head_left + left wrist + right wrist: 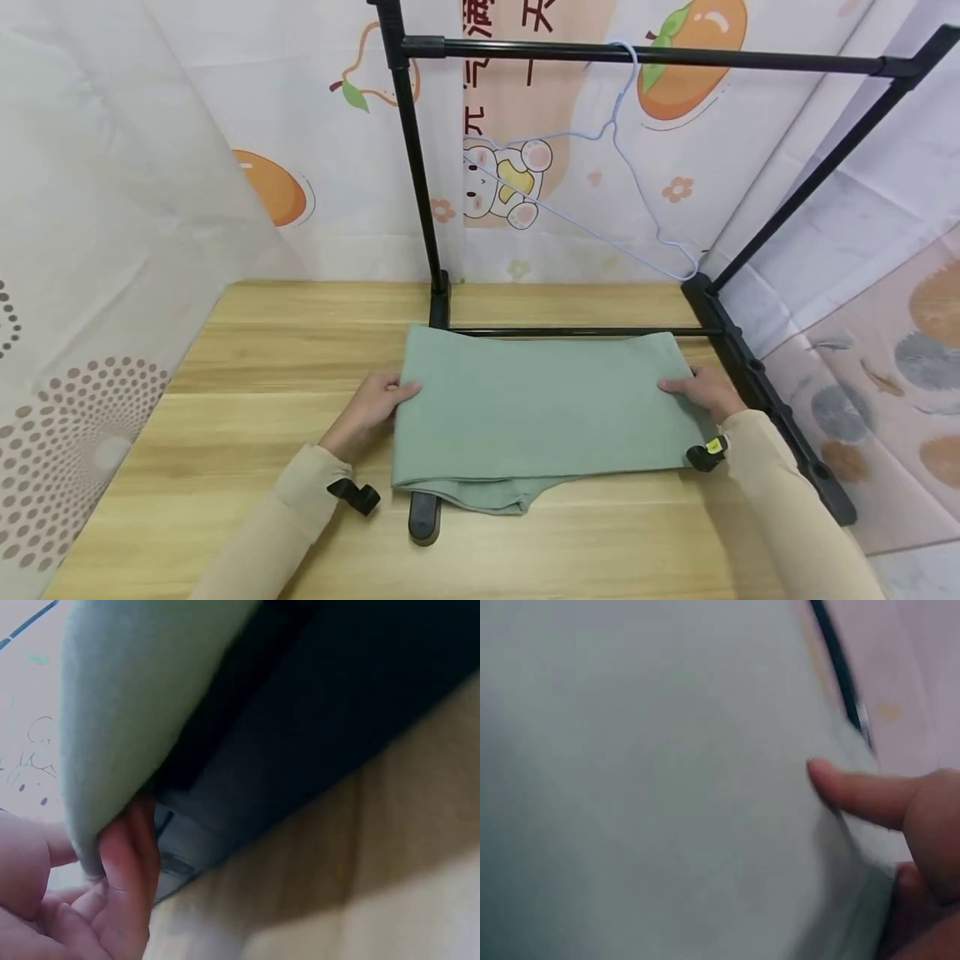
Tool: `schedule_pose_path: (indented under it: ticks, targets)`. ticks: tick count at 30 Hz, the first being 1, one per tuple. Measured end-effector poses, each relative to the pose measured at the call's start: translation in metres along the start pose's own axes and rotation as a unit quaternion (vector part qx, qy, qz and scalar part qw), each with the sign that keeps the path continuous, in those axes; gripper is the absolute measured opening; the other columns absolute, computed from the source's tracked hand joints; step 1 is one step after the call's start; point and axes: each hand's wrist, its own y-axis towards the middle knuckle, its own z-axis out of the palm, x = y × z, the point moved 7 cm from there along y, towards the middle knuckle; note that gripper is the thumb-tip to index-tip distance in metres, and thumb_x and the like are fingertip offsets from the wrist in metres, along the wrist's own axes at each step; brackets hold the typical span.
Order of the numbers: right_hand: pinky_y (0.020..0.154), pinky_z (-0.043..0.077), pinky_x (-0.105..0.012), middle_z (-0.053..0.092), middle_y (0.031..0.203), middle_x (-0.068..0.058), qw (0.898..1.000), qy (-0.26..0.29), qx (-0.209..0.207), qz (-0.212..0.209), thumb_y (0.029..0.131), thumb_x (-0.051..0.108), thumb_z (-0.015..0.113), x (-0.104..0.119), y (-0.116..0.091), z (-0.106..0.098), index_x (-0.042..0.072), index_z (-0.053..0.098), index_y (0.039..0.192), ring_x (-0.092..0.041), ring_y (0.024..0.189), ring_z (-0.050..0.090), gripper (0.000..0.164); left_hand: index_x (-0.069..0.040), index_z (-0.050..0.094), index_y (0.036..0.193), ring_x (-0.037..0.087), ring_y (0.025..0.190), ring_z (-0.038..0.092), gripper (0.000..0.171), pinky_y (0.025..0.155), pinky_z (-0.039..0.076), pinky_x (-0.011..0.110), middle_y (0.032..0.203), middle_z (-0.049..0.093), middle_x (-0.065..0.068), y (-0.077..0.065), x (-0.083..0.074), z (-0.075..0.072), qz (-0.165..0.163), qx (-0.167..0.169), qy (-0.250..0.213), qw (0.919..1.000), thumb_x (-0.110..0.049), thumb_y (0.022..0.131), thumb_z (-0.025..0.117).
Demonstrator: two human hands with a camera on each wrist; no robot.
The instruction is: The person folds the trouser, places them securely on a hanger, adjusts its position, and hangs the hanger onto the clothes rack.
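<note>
A folded sage-green garment [540, 408] is stretched between my two hands, lying across the base of a black rack. At its left edge my left hand [375, 404] pinches the cloth, thumb on top and fingers underneath. The left wrist view shows the fingers [131, 862] bent under the cloth edge [142, 697], above the wood. My right hand [705, 390] grips the right edge, its thumb lying over the fabric; in the right wrist view the garment [667, 780] fills most of the picture. Whatever lies inside the folds is hidden.
The black rack [645, 55] has a top bar, two uprights and feet, one foot [425, 521] poking out below the garment. A pale blue hanger [622, 92] hangs from the bar. Wooden tabletop [262, 417] lies underneath; printed curtains [315, 75] surround it.
</note>
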Motion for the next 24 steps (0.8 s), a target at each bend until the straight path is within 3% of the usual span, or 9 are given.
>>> schedule_pose_path:
  ticks: [3,7,11,13,16,20,24]
  targets:
    - [0.095,0.048,-0.057,0.037,0.140,-0.041,0.999,-0.009,0.043,0.008,0.090,0.048,0.064,-0.007,-0.005,0.004,-0.020,0.023,0.143,-0.050,0.124,0.046,0.095,0.007,0.054,0.130,0.011,0.069,0.064,0.048,0.061,0.055,0.029,0.083,0.070,0.005,-0.012,0.011,0.006,-0.013,0.040,0.007,0.9991,-0.029,0.100,0.056]
    - [0.093,0.051,-0.053,0.040,0.140,-0.039,0.995,-0.005,0.097,-0.005,0.092,0.044,0.064,-0.012,-0.016,0.007,-0.019,0.019,0.145,-0.047,0.124,0.049,0.094,0.009,0.052,0.130,0.013,0.067,0.065,0.053,0.059,0.056,0.031,0.084,0.072,0.006,-0.036,0.019,0.015,-0.002,0.119,0.025,0.9926,-0.032,0.097,0.059]
    - [0.088,0.055,-0.046,0.043,0.139,-0.037,0.988,0.008,0.151,-0.021,0.092,0.037,0.066,-0.013,-0.026,0.010,-0.016,0.011,0.148,-0.037,0.117,0.057,0.095,0.011,0.052,0.124,0.010,0.060,0.065,0.052,0.054,0.055,0.024,0.076,0.070,0.005,-0.061,0.021,0.025,0.017,0.223,-0.001,0.9747,-0.029,0.094,0.065]
    - [0.085,0.056,-0.043,0.047,0.135,-0.034,0.984,0.016,0.176,-0.026,0.092,0.032,0.067,-0.013,-0.029,0.011,-0.015,0.008,0.148,-0.031,0.112,0.060,0.094,0.012,0.051,0.123,0.007,0.058,0.064,0.050,0.054,0.054,0.021,0.074,0.069,0.003,-0.069,0.021,0.028,0.027,0.259,-0.024,0.9652,-0.025,0.092,0.067]
    - [0.085,0.055,-0.039,0.051,0.132,-0.032,0.980,0.020,0.192,-0.054,0.091,0.026,0.068,-0.012,-0.032,0.012,-0.017,0.010,0.147,-0.025,0.107,0.062,0.091,0.013,0.049,0.122,0.005,0.060,0.065,0.047,0.055,0.054,0.019,0.075,0.070,0.001,-0.076,0.020,0.027,0.037,0.280,-0.057,0.9575,-0.018,0.092,0.068]
    - [0.084,0.054,-0.033,0.052,0.132,-0.033,0.982,0.001,0.166,-0.085,0.090,0.026,0.070,-0.013,-0.035,0.010,-0.020,0.017,0.145,-0.022,0.105,0.062,0.089,0.011,0.052,0.117,0.004,0.058,0.064,0.042,0.054,0.054,0.019,0.074,0.071,0.000,-0.084,0.022,0.023,0.042,0.277,-0.053,0.9584,-0.018,0.091,0.068]
    - [0.085,0.056,-0.038,0.052,0.131,-0.035,0.985,0.004,0.158,-0.068,0.089,0.027,0.070,-0.020,-0.035,0.013,-0.022,0.016,0.144,-0.027,0.106,0.064,0.091,0.012,0.051,0.120,0.008,0.061,0.065,0.046,0.056,0.054,0.021,0.076,0.070,0.002,-0.084,0.029,0.020,0.041,0.267,-0.027,0.9623,-0.020,0.091,0.068]
